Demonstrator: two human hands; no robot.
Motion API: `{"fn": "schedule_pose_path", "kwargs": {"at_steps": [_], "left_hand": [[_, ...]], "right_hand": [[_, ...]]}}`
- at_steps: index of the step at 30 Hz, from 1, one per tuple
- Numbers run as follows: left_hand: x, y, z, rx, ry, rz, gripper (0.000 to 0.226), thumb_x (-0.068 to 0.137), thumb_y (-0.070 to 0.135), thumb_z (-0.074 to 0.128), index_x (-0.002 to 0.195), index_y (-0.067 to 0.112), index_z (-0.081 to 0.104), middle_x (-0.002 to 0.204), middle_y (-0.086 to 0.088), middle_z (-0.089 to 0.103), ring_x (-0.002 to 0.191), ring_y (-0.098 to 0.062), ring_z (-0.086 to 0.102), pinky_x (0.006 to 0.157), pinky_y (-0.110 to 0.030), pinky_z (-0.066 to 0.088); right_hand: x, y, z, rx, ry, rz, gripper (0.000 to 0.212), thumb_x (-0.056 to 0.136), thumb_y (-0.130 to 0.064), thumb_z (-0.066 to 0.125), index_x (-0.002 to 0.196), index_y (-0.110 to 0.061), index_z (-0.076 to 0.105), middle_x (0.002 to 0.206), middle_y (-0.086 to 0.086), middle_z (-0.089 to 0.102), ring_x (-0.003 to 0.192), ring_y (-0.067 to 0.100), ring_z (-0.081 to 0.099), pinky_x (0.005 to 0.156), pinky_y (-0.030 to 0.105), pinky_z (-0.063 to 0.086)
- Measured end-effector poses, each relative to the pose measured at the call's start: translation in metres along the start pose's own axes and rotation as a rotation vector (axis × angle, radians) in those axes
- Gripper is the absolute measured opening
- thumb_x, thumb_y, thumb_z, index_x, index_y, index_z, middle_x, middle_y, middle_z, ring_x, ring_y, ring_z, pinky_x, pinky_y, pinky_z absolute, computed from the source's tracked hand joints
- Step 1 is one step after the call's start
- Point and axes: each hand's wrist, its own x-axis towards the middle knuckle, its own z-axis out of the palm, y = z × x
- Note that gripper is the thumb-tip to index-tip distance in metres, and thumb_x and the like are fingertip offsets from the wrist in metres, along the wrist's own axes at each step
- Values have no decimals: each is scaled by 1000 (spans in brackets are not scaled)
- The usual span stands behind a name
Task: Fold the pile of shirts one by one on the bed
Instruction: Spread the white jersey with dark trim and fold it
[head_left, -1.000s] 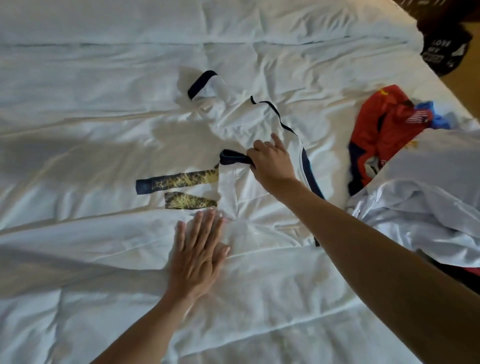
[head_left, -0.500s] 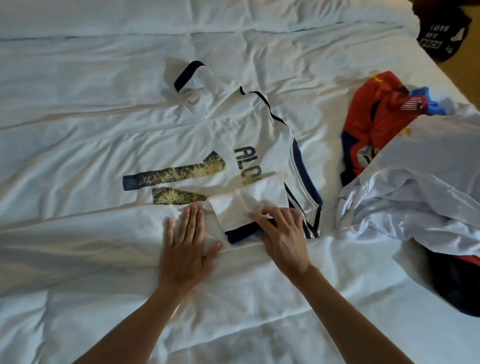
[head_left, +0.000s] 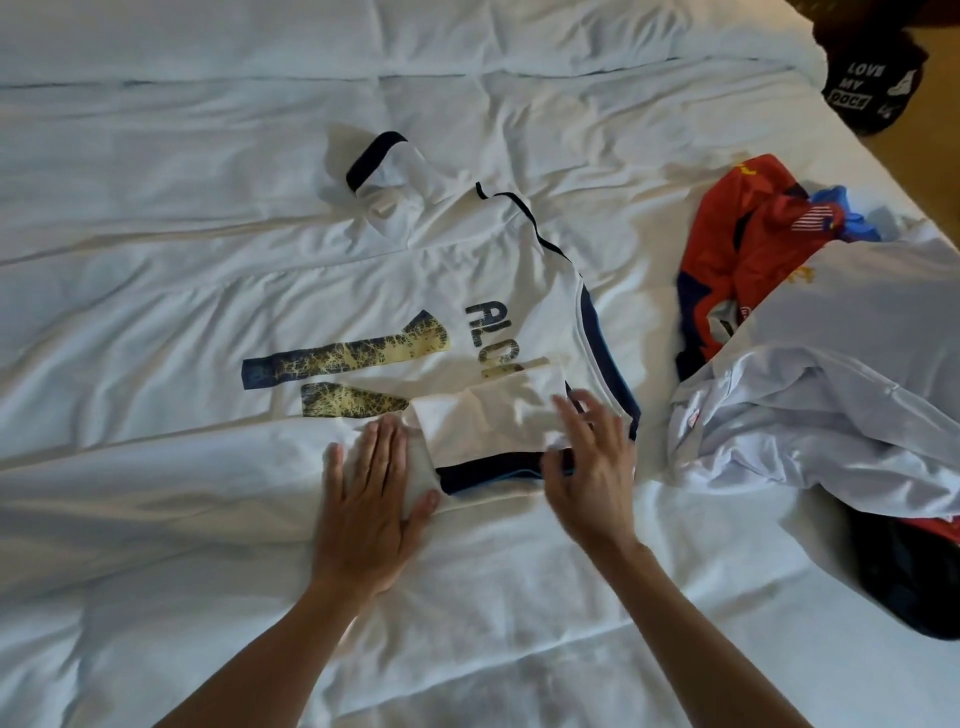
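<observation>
Jersey (head_left: 467, 291) sleeve (head_left: 488, 426) now lies folded inward; we brought it over. Our right hand (head_left: 589, 467) lifts off, fingers spread, while our left hand (head_left: 369, 499) presses flat, fingers together.

White jersey (head_left: 467, 291) flat on bed (head_left: 156, 156); left hand (head_left: 366, 501) pressed flat, right hand (head_left: 589, 470) spread over folded sleeve (head_left: 488, 426). Shirt pile (head_left: 810, 364) at right.
</observation>
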Motion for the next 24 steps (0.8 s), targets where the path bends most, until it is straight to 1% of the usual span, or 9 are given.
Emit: {"fn": "schedule_pose_path", "kwargs": {"at_steps": [2, 4, 7, 10, 13, 16, 20, 22, 24], "left_hand": [[0, 0, 0, 0, -8, 8, 79, 99, 57, 22, 157, 4, 14, 166, -11, 8, 153, -26, 8, 120, -58, 14], [0, -1, 0, 3, -3, 22, 78, 100, 55, 25, 157, 3, 13, 166, -12, 6, 153, -26, 8, 119, -59, 16], [-2, -1, -1, -1, 19, 39, 76, 100, 53, 25, 156, 2, 17, 166, -14, 9, 153, -27, 12, 118, -60, 19], [-2, 0, -2, 17, 18, 32, 76, 101, 54, 20, 155, 1, 19, 165, -14, 10, 153, -27, 13, 117, -60, 21], [-2, 0, -2, 34, 19, 27, 75, 101, 54, 20, 155, 1, 19, 165, -14, 10, 153, -27, 12, 118, -59, 20], [-2, 0, 1, 15, 38, 42, 73, 100, 49, 29, 155, 1, 21, 165, -14, 11, 153, -28, 14, 117, -60, 20], [0, -1, 2, 7, 5, 26, 76, 98, 51, 31, 156, 2, 20, 165, -13, 11, 153, -27, 14, 119, -60, 17], [0, -1, 4, -2, -8, 11, 78, 98, 54, 28, 156, 3, 19, 166, -12, 11, 153, -26, 12, 119, -59, 15], [-1, -2, 6, -9, -14, 5, 78, 98, 55, 26, 156, 3, 19, 166, -11, 10, 153, -24, 11, 120, -58, 14]], "right_hand": [[16, 6, -6, -36, -43, 266, 56, 76, -9, 57, 132, -11, 53, 133, 8, 51, 119, 32, 47, 95, 48, 44], [36, 8, -12, -81, -224, 396, 53, 76, -13, 60, 128, -16, 53, 126, 3, 52, 118, 28, 47, 98, 46, 39], [60, 5, -21, -138, -355, 393, 39, 78, -26, 63, 116, -21, 57, 108, -3, 60, 103, 23, 57, 94, 41, 41], [74, 6, -27, -153, -447, 378, 23, 84, -21, 61, 107, -19, 63, 97, 2, 67, 93, 28, 64, 83, 37, 51], [84, 10, -27, -80, -332, 330, 22, 84, -8, 57, 97, -18, 72, 93, 4, 71, 87, 30, 66, 76, 36, 54], [73, 6, -16, -46, -117, 261, 32, 83, 4, 54, 108, -12, 68, 107, 7, 67, 94, 30, 63, 82, 43, 52], [26, -16, 3, -114, 79, 212, 50, 84, -3, 54, 132, -16, 54, 145, 9, 45, 135, 31, 41, 107, 57, 34], [9, -34, 10, -40, -20, 29, 50, 94, -17, 49, 144, -19, 45, 159, 5, 30, 151, 25, 18, 119, 58, 10], [-1, -43, 20, -13, -206, -184, 53, 102, -33, 35, 154, -23, 31, 165, -1, 14, 153, 20, 2, 121, 56, -2]]}}
